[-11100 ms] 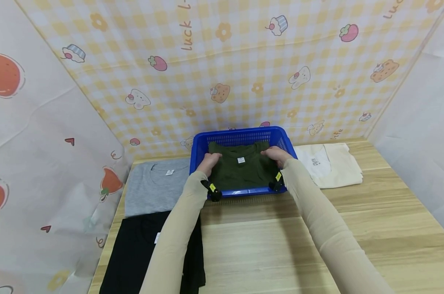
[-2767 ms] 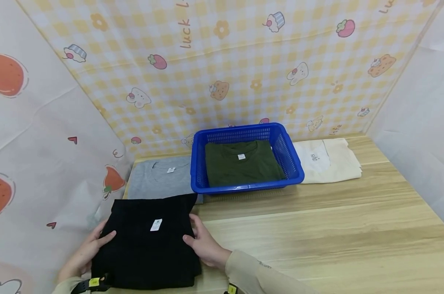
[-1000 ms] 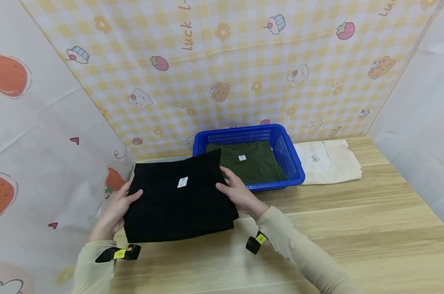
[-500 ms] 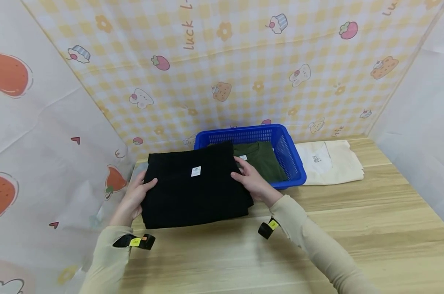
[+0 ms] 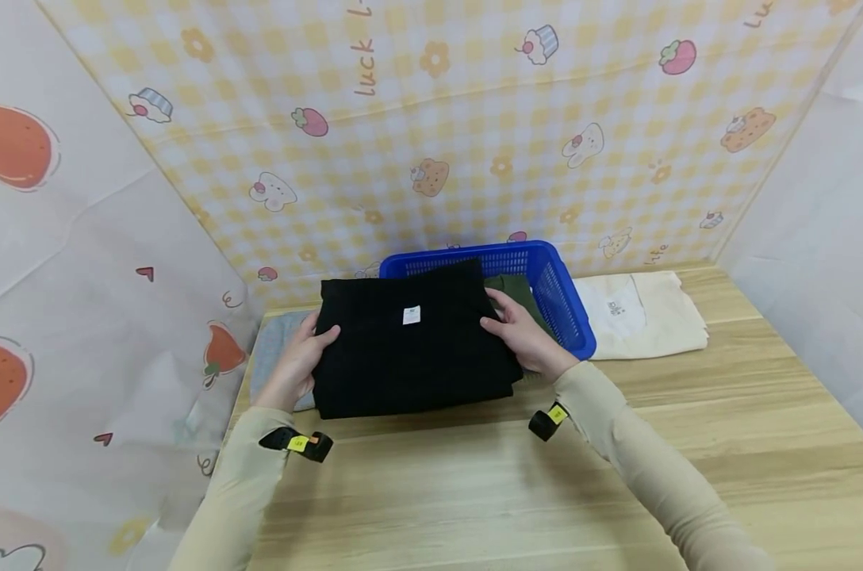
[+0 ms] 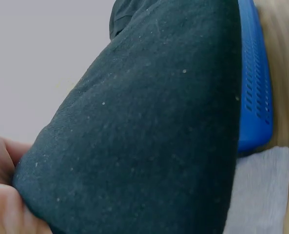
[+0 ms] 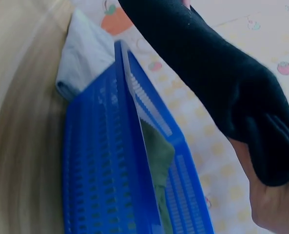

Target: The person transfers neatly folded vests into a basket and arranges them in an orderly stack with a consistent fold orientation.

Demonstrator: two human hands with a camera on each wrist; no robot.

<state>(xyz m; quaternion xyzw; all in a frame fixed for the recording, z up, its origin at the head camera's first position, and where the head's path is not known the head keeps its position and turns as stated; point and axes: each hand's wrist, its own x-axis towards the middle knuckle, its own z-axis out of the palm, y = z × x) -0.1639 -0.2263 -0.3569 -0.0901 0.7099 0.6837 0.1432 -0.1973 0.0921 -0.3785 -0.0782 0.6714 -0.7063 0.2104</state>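
Observation:
A folded black T-shirt [image 5: 413, 357] with a white neck label hangs in the air between my two hands. My left hand [image 5: 299, 361] grips its left edge, thumb on top. On the opposite edge my right hand [image 5: 524, 333] pinches the cloth, fingers beneath it. Behind and below the shirt stands a blue plastic basket [image 5: 563, 305], its left part covered from the head view. Inside the basket lies a folded dark green T-shirt [image 5: 520, 295], mostly hidden by the black one. The right wrist view shows the black shirt [image 7: 222, 73] above the rim of the basket [image 7: 100, 161], apart from it.
A folded grey T-shirt [image 5: 270, 341] lies at the table's left rear, partly covered by the black shirt. Right of the basket sits a folded cream cloth item [image 5: 656, 317] with a small print. A yellow checked backdrop [image 5: 474, 159] rises behind the wooden table [image 5: 431, 492].
Earlier both hands were at the green shirt in the basket and the black shirt lay at the table's left front. Both hands have since lifted the black shirt rightward and back, partly over the basket.

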